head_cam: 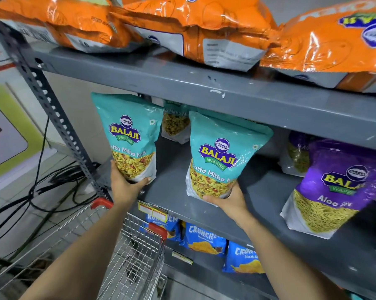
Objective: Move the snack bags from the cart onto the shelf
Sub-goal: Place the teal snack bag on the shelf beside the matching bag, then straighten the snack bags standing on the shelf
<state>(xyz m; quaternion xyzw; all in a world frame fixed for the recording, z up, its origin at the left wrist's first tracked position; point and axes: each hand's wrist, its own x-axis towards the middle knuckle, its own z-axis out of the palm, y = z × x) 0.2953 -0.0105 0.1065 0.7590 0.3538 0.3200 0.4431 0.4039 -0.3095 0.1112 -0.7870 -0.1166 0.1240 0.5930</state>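
Observation:
Each of my hands holds a teal Balaji Khatta Mitha Mix bag upright at the middle grey shelf [174,191]. My left hand [126,185] grips the bottom of the left teal bag [127,135] at the shelf's left end. My right hand [228,199] grips the bottom of the right teal bag [222,154], just over the shelf's front edge. A third teal bag [175,124] stands at the back between them. The wire cart [135,256] with red corners is below my arms; I see no bags in the part of it that shows.
Purple Aloo Sev bags [334,187] stand on the same shelf to the right. Orange bags [195,29] lie on the shelf above. Blue Crunchem bags [206,239] fill the shelf below. A perforated steel upright [52,111] and black cables [41,182] on the floor are to the left.

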